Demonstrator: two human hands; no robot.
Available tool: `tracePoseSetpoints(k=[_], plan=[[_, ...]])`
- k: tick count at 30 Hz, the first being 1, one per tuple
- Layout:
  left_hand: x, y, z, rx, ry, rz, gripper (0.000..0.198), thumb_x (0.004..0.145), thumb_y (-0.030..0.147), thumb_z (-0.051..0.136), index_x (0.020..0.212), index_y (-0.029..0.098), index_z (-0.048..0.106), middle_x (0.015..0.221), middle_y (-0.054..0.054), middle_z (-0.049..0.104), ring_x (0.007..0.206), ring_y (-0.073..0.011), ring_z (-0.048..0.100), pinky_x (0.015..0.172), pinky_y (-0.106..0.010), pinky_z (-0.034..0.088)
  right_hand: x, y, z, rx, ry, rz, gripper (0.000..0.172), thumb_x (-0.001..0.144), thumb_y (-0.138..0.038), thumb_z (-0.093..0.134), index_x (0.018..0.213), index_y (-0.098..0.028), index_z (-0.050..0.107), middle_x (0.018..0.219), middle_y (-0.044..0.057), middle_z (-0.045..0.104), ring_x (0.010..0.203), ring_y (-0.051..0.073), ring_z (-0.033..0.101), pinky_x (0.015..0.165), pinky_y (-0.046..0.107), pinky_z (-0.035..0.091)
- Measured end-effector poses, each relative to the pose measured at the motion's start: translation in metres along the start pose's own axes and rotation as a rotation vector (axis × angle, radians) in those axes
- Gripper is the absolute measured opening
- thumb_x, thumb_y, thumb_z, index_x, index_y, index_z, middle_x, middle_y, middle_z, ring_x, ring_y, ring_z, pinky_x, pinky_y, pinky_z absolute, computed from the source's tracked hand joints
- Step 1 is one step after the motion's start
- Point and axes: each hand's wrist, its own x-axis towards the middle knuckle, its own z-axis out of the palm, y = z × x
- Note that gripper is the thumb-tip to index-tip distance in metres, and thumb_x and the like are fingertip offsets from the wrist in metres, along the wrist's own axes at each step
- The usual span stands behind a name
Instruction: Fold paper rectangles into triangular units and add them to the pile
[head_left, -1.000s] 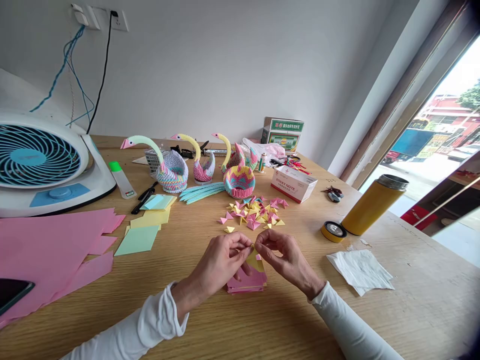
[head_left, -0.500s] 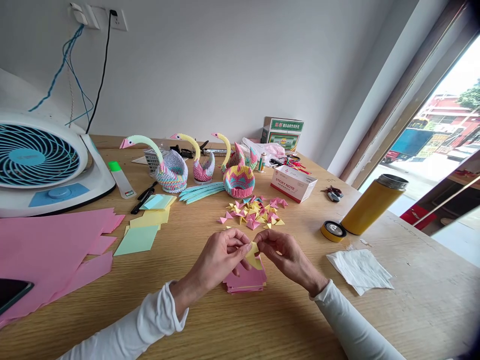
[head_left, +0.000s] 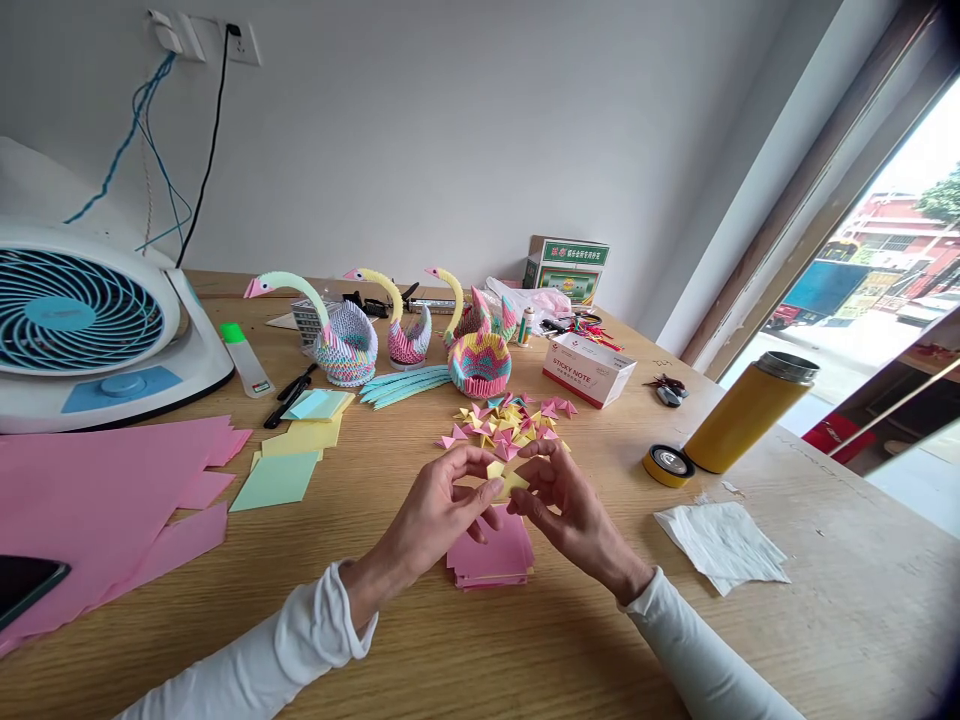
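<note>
Between my two hands is a small piece of yellow paper (head_left: 513,484), partly folded. My left hand (head_left: 442,505) pinches its left side with thumb and fingers. On the other side, my right hand (head_left: 564,500) grips the paper's right edge, thumb below and forefinger arched above. Under the hands lies a stack of pink paper squares (head_left: 491,552), with the fingers above it. Just beyond the fingertips spreads a pile of folded paper triangles (head_left: 510,425) in pink, yellow and a little blue.
Several paper swans (head_left: 346,345) and a round paper bowl (head_left: 480,366) stand behind the pile. A sticky note box (head_left: 589,370), yellow flask (head_left: 750,412), its lid (head_left: 667,464) and a tissue (head_left: 721,545) are rightward. Pink sheets (head_left: 105,500) and a fan (head_left: 90,320) lie left.
The yellow paper has been turned from hanging upright to a flatter, folded shape. My right fingers have opened out and shifted around its edge. The view has moved slightly.
</note>
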Motion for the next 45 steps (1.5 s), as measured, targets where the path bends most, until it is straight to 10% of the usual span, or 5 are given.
tracePoseSetpoints(k=[11,45], plan=[[-0.001,0.005,0.002,-0.13,-0.019,-0.088,0.033,0.075,0.043,0.072,0.085,0.014,0.06,0.068,-0.001,0.066,0.058,-0.0124,0.064,0.05,-0.021,0.051,0.005,-0.001,0.004,0.156,0.153,0.115,0.029,0.072,-0.042,0.078,0.078,-0.017,0.063,0.073,0.001,0.064,0.063,0.013,0.06,0.059,0.026,0.05],[-0.006,0.016,0.004,-0.115,-0.055,-0.178,0.033,0.077,0.042,0.07,0.075,0.01,0.066,0.057,-0.003,0.066,0.047,-0.0086,0.059,0.044,-0.015,0.046,0.004,-0.009,0.001,0.553,-0.031,0.3,0.022,0.079,-0.036,0.074,0.078,-0.015,0.068,0.069,-0.001,0.066,0.057,0.008,0.06,0.053,0.017,0.051]])
